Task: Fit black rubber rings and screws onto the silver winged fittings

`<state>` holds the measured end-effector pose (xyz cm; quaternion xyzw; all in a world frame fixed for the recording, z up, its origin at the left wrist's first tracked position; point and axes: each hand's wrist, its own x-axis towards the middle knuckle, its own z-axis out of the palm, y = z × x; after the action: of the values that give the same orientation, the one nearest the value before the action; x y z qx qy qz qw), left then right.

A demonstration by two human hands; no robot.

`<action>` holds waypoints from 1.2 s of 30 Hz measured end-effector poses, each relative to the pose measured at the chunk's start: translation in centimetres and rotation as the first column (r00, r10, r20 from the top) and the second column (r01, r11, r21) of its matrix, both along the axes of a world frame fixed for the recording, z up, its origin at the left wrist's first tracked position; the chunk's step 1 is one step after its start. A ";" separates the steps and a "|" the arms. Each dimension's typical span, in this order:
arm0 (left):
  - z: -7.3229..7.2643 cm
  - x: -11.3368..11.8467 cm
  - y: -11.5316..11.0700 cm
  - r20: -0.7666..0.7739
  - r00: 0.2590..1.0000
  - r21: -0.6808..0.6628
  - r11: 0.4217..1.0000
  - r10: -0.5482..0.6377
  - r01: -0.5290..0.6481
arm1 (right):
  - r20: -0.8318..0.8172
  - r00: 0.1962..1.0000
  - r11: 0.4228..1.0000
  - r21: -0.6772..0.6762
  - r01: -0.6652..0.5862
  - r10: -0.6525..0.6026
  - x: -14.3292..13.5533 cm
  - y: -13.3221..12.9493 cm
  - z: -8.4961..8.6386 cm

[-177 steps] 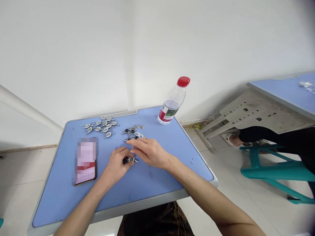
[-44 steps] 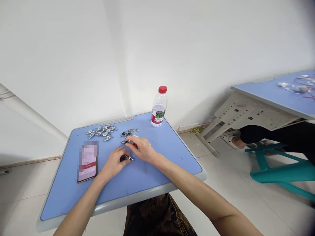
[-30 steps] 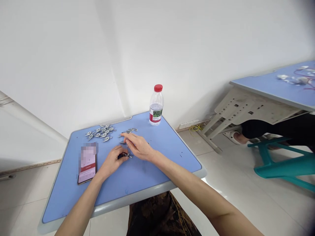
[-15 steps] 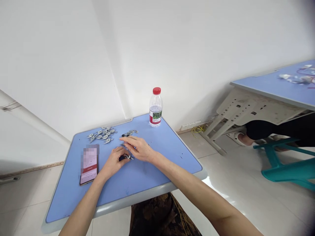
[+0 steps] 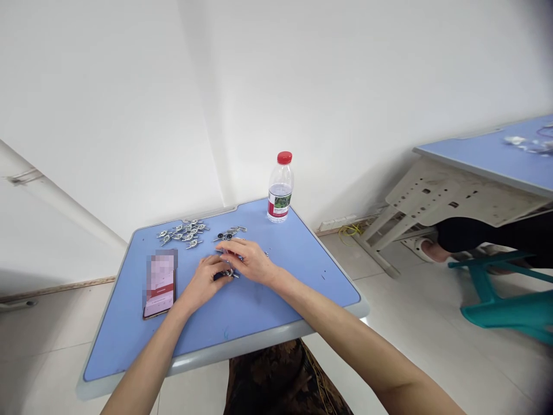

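Note:
On the blue tabletop (image 5: 268, 308), my left hand (image 5: 207, 280) is closed around a small silver metal part (image 5: 231, 273), whose end sticks out past the fingertips. Just above it, my right hand (image 5: 249, 260) has its thumb and fingers bent together over the same spot. What those fingertips pinch is too small and hidden to make out. Beyond the right hand lie more metal parts (image 5: 237, 230) and small round black pieces (image 5: 220, 236), partly covered by the hand. A pile of silver metal fittings (image 5: 185, 232) with thin prongs sits at the back left.
A phone (image 5: 159, 288) with a lit screen lies left of my left hand. A bottle (image 5: 280, 199) with a red cap stands at the back right corner. Another blue table (image 5: 488, 155), a teal stool (image 5: 496, 305) and a person's leg (image 5: 470, 233) are to the right.
The whole view has shifted slightly. My right hand's fingers have curled down closer to the left hand, while the left hand keeps its hold on the metal part.

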<state>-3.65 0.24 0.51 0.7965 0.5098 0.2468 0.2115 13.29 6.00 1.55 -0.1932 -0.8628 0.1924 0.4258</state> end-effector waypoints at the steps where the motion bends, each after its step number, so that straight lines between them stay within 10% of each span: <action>1: 0.0 0.0 0.0 -0.005 1.000 -0.004 1.000 0.007 -0.007 | -0.003 1.000 1.000 -0.004 0.017 -0.017 0.0 0.0 0.0; 9: 0.1 0.1 0.1 0.003 1.000 -0.033 0.999 -0.025 0.025 | -0.042 0.991 0.992 0.012 0.125 -0.125 -0.5 -0.4 -0.7; 22: 0.0 0.0 0.2 0.017 0.999 -0.024 0.999 -0.033 0.033 | -0.063 0.992 0.992 -0.056 -0.110 0.106 0.2 -0.5 0.1; 36: -0.6 0.0 0.2 0.070 0.997 -0.006 1.000 -0.023 0.024 | -0.098 0.995 0.992 -0.126 0.016 -0.028 -0.4 -0.6 -0.6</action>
<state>-3.65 0.45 -0.06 0.7927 0.4934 0.2705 0.2347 12.85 5.40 0.97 -0.2193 -0.8245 0.2508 0.4574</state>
